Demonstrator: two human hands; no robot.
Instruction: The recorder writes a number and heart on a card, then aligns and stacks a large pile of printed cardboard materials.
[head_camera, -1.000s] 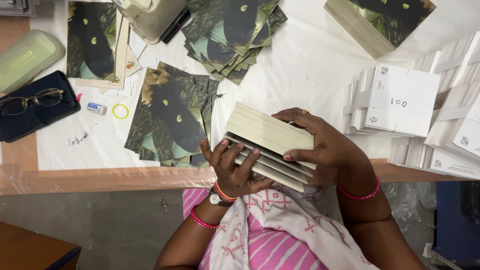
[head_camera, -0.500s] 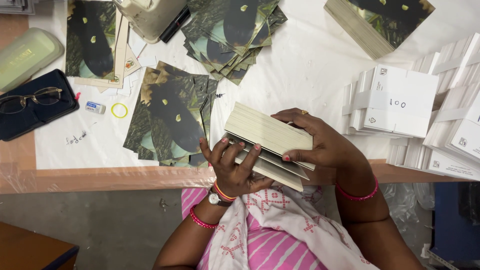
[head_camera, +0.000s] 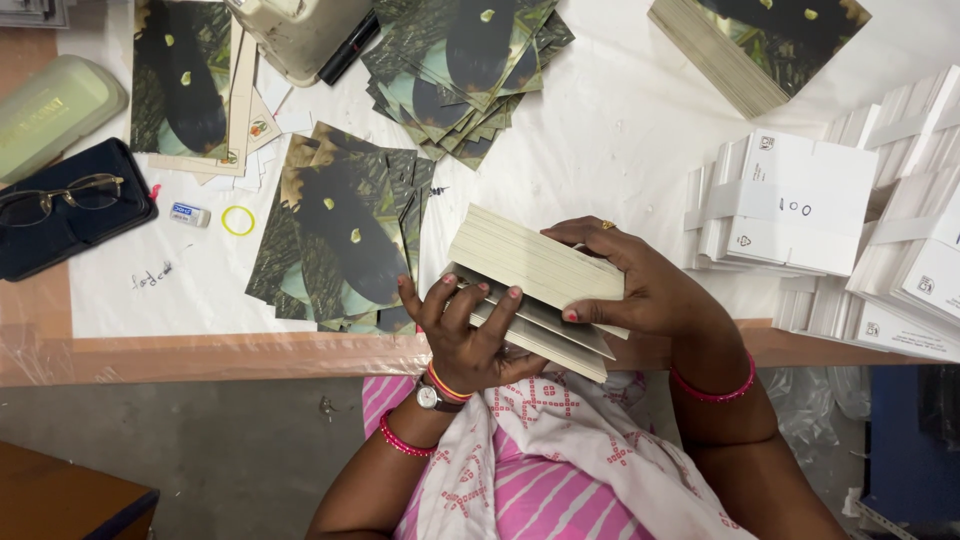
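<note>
A thick stack of cream-edged cards (head_camera: 525, 262) is held edge-up over the table's near edge. My right hand (head_camera: 640, 290) lies over its top and right side, with a finger pressed into the edges. My left hand (head_camera: 462, 335) holds it from below, its fingers splitting the lower cards (head_camera: 545, 335) away from the upper block. Just left of my hands, a loose pile of dark green printed cards (head_camera: 340, 235) lies on the white table cover (head_camera: 600, 150).
More fanned green cards (head_camera: 455, 70) lie at the back, a tall card stack (head_camera: 750, 45) at the back right. Banded white bundles (head_camera: 790, 205) fill the right side. Glasses on a dark case (head_camera: 60, 205), a green case (head_camera: 50, 110), an eraser (head_camera: 189, 214) and a yellow rubber band (head_camera: 238, 220) sit left.
The stack has tilted and lifted slightly. My left fingers have moved further into the edges, so the gap between the upper block and the lower cards is wider.
</note>
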